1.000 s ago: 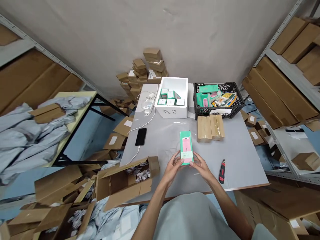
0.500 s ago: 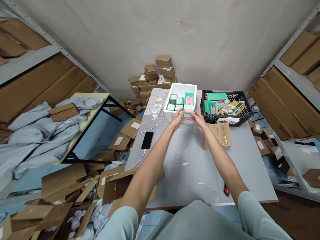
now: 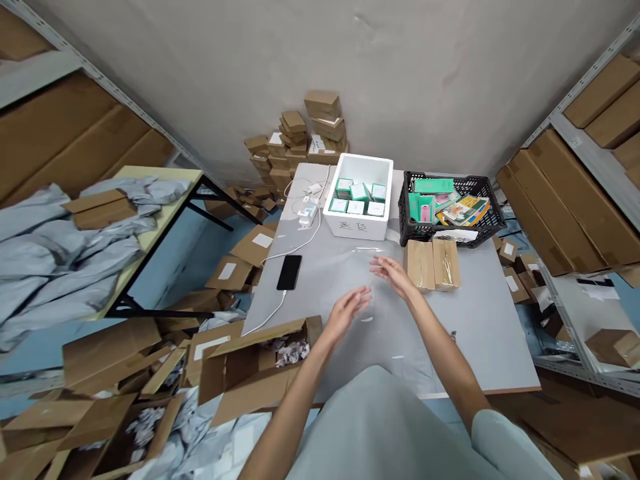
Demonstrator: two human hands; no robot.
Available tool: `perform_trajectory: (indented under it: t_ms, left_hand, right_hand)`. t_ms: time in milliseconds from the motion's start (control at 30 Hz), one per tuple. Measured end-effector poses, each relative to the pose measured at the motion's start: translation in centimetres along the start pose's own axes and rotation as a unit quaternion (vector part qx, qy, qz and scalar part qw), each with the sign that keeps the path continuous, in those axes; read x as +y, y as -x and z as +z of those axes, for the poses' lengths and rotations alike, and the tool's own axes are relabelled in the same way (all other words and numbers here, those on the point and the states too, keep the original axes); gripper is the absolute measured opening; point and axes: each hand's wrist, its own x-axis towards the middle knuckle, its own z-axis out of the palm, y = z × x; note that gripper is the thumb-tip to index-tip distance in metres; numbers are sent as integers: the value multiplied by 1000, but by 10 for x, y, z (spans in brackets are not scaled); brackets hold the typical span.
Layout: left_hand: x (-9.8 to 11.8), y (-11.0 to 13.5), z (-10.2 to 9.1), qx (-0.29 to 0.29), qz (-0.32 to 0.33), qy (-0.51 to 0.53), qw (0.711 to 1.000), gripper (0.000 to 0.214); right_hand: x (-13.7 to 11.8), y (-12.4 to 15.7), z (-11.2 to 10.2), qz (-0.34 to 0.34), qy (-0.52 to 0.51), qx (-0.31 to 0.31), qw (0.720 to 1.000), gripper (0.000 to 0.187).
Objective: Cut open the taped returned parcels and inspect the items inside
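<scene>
My left hand (image 3: 347, 312) hovers over the middle of the grey table (image 3: 335, 270), fingers apart and holding nothing. A little farther off, my right hand (image 3: 393, 275) is also open with nothing in it, close to two small brown cardboard boxes (image 3: 433, 265) lying side by side. Beyond the hands stands a white foam box (image 3: 354, 229) with handwriting on its front. Several small green-and-white cartons (image 3: 359, 192) stand inside it. To its right is a black plastic crate (image 3: 416, 232) with green packs and colourful booklets (image 3: 466, 209).
On the table's left lie a black phone (image 3: 289, 273) on a white cable and a power strip (image 3: 308, 212). An open carton with crumpled paper (image 3: 292, 352) stands by the near left edge. Brown boxes (image 3: 323, 107) are stacked against the wall; a yellow side table (image 3: 165, 175) holds grey parcels.
The green-and-pink pack that both hands held at the foam box is out of them; another carton now shows there. Both hands have drawn back toward me and opened.
</scene>
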Motion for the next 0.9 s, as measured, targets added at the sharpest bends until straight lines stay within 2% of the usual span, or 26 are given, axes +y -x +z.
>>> perform_trajectory:
  t_ms: [133,267,433,567,667,767,833,900]
  left_hand:
    - [-39,80,-20,58,-36,-44,997,73]
    - [-58,142,-41,187,-39,-19,981,79]
    - [-71,215,-80,382,26,32,923,77]
    - [-75,265,-122,493,80,30,866,65]
    - [-72,279,-166,536,112,26,836,58]
    - [-65,265,-214,566,110,40,816,53]
    - [-58,245,-241,558,73,64,824,56]
    - [-49,223,-259,500,36,72,862,68]
  right_hand:
    - [63,47,8,57,5,-33,998,47]
    - [107,87,23,106,29,-79,991,53]
    - [147,114,42,155,76,-132,976,54]
    - [167,129,62,181,116,-143,966,55]
    - [175,137,75,168,143,-122,968,57]
    - [178,137,86,151,146,-83,974,63]
    - [179,135,95,151,146,-56,976,67]
    - [179,132,109,164,160,-35,973,71]
